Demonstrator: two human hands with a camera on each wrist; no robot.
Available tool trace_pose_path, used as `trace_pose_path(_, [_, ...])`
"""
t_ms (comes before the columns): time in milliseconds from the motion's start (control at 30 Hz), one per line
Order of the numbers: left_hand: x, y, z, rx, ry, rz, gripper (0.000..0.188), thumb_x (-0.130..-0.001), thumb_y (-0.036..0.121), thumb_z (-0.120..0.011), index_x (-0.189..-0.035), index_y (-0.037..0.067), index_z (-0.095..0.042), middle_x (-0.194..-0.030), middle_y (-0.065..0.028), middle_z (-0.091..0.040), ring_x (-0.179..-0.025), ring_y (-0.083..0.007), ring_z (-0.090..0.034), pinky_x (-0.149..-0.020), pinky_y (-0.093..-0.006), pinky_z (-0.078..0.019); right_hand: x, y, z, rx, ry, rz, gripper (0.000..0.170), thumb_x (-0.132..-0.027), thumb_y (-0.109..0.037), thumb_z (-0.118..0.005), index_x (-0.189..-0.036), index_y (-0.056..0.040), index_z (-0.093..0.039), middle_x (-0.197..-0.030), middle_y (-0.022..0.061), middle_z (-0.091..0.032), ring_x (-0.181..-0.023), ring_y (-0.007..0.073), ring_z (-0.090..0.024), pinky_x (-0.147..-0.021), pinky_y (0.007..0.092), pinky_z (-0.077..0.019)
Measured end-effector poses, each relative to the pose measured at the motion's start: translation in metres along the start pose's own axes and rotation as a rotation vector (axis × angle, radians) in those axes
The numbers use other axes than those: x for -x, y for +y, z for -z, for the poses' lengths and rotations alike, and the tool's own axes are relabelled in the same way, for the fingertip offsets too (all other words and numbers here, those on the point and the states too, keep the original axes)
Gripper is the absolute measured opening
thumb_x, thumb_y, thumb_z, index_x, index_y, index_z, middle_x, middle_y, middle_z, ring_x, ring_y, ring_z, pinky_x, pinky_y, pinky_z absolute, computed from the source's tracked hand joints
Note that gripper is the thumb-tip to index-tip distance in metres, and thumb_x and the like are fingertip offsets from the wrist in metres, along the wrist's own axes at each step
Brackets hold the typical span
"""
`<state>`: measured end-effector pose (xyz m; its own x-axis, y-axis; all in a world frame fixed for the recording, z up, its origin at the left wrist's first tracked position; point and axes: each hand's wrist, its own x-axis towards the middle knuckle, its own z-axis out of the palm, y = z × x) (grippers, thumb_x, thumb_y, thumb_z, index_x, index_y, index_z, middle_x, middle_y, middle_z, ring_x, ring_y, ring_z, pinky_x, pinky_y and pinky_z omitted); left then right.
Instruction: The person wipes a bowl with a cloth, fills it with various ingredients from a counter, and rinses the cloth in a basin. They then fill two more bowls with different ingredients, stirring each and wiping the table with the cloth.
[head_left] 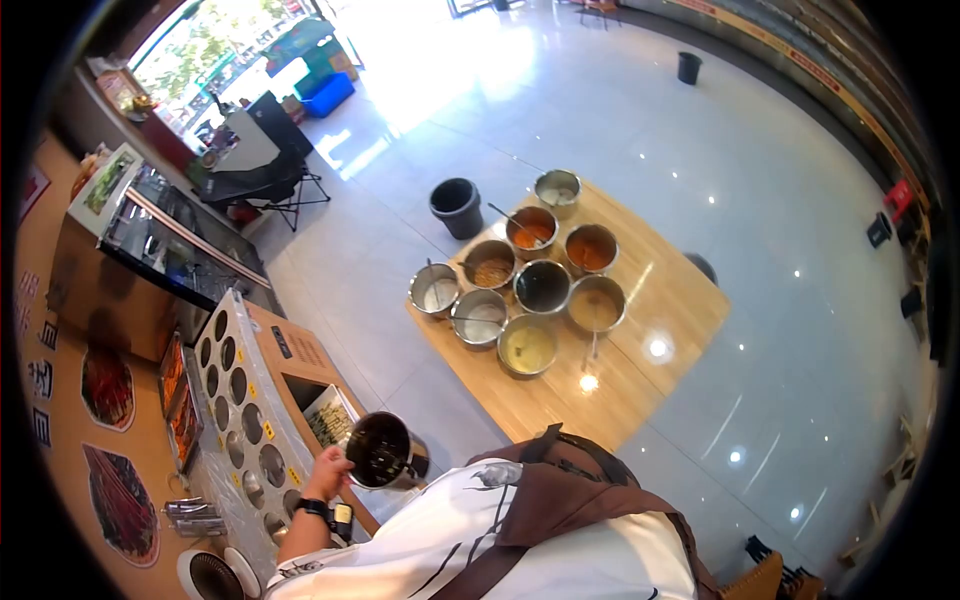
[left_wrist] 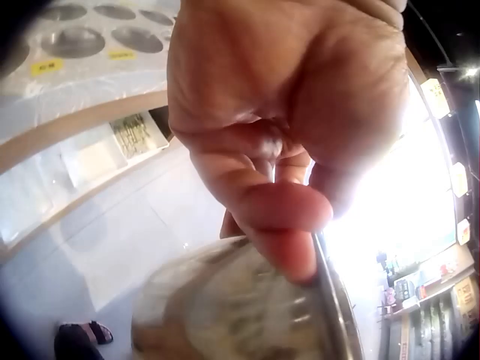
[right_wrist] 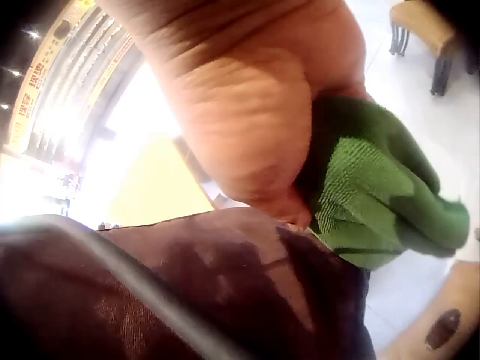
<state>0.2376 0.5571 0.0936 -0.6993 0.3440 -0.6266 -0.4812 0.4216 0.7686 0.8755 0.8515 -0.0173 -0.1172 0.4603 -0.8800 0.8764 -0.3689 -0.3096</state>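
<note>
My left hand [head_left: 328,474] grips the rim of a round metal pot [head_left: 412,462] with a dark inside, held beside the counter's edge. In the left wrist view the fingers and thumb of the left hand [left_wrist: 262,127] pinch the rim, and the pot's shiny metal wall [left_wrist: 225,300] hangs below. My right hand [right_wrist: 255,120] holds a bunched green cloth [right_wrist: 375,187] beside the brown apron [right_wrist: 187,277]; the head view does not show this hand or the cloth.
A wooden table [head_left: 660,330] bears several metal pots of food, some with ladles. On the left runs a counter [head_left: 262,345] with round wells, with a tray of skewers [head_left: 180,400] behind it. A black bin [head_left: 457,209] and a folding chair [head_left: 262,182] stand beyond.
</note>
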Motion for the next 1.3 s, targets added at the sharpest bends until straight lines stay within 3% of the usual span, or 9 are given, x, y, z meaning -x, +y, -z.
trace_pose_path(267, [0.031,0.026,-0.029,0.182,-0.048,-0.100,0.019,-0.070,-0.006,-0.057,-0.080,0.007,-0.048,-0.061,-0.0037,-0.055,-0.037,-0.0135,-0.050,-0.034,-0.0232,-0.0435,-0.033,-0.035,0.019,0.043,0.023,0.029,0.036,-0.073,-0.033,-0.067,-0.085,0.0004,-0.065,-0.070,0.0146,-0.064,-0.067,0.0174,-0.059,-0.060,0.0365,-0.0469])
trace_pose_path(467, [0.070,0.119,-0.032,0.010,-0.054,-0.317,0.016,-0.070,-0.003,-0.058,-0.078,0.006,-0.047,-0.059,-0.0031,-0.054,-0.037,-0.0121,-0.050,-0.034,-0.0225,-0.0432,-0.054,-0.043,0.021,0.084,0.011,0.039,0.036,-0.073,-0.033,-0.067,-0.084,0.0004,-0.065,-0.070,0.0147,-0.064,-0.067,0.0174,-0.059,-0.060,0.0366,-0.0469])
trace_pose_path(667, [0.109,0.216,-0.039,-0.044,-0.018,-0.337,0.016,-0.069,-0.002,-0.058,-0.081,0.002,-0.049,-0.062,-0.0051,-0.056,-0.037,-0.0108,-0.049,-0.033,-0.0197,-0.0404,-0.068,-0.026,0.020,0.105,-0.007,0.046,0.035,-0.074,-0.033,-0.066,-0.084,0.0005,-0.065,-0.070,0.0148,-0.064,-0.067,0.0173,-0.059,-0.060,0.0366,-0.0469])
trace_pose_path(833, [0.098,0.243,-0.090,-0.126,-0.040,-0.327,0.015,-0.070,-0.001,-0.057,-0.083,0.002,-0.050,-0.063,-0.0042,-0.054,-0.037,-0.0103,-0.047,-0.035,-0.0198,-0.0404,-0.070,0.026,0.013,0.097,-0.024,0.071,0.035,-0.074,-0.033,-0.066,-0.083,0.0005,-0.065,-0.070,0.0148,-0.064,-0.067,0.0173,-0.059,-0.060,0.0367,-0.0469])
trace_pose_path(967, [0.059,0.226,-0.145,-0.221,-0.244,-0.318,0.013,-0.071,0.001,-0.055,-0.082,0.004,-0.049,-0.061,-0.0015,-0.050,-0.038,-0.0091,-0.045,-0.036,-0.0209,-0.0383,-0.055,0.086,0.014,0.103,-0.040,0.140,0.035,-0.074,-0.033,-0.066,-0.083,0.0005,-0.065,-0.070,0.0149,-0.064,-0.067,0.0173,-0.059,-0.060,0.0368,-0.0469])
trace_pose_path(1033, [0.030,0.204,-0.178,-0.198,-0.372,-0.266,0.014,-0.072,-0.001,-0.055,-0.082,0.004,-0.048,-0.063,-0.0028,-0.053,-0.038,-0.0089,-0.046,-0.034,-0.0191,-0.0381,-0.021,0.047,0.026,0.251,-0.021,0.120,0.033,-0.078,-0.030,-0.063,-0.082,0.0027,-0.063,-0.069,0.0135,-0.063,-0.064,0.0166,-0.056,-0.060,0.0356,-0.0462])
trace_pose_path(1100, [0.011,0.175,-0.215,-0.226,-0.445,-0.228,0.012,-0.074,0.000,-0.055,-0.082,0.004,-0.047,-0.062,-0.0026,-0.053,-0.039,-0.0094,-0.047,-0.034,-0.0194,-0.0379,0.007,0.004,0.040,0.030,0.005,0.018,0.033,-0.080,-0.027,-0.064,-0.092,0.0038,-0.061,-0.077,0.0090,-0.063,-0.067,0.0162,-0.056,-0.062,0.0321,-0.0464])
trace_pose_path(1200, [-0.020,0.127,-0.275,-0.265,-0.578,-0.197,0.012,-0.075,0.001,-0.056,-0.084,0.003,-0.049,-0.061,-0.0040,-0.056,-0.040,-0.0113,-0.049,-0.036,-0.0214,-0.0391,-0.023,0.021,0.050,-0.221,0.051,0.017,0.028,-0.083,-0.023,-0.062,-0.097,0.0018,-0.061,-0.082,0.0063,-0.064,-0.071,0.0139,-0.057,-0.065,0.0287,-0.0475])
trace_pose_path(1300, [-0.054,0.068,-0.324,-0.332,-0.713,-0.171,0.016,-0.075,0.001,-0.055,-0.090,0.002,-0.049,-0.066,-0.0042,-0.058,-0.046,-0.0108,-0.054,-0.037,-0.0212,-0.0413,-0.021,-0.045,0.067,-0.419,0.066,0.064,0.031,-0.085,-0.024,-0.060,-0.101,0.0022,-0.059,-0.085,0.0044,-0.063,-0.074,0.0109,-0.056,-0.067,0.0259,-0.0456])
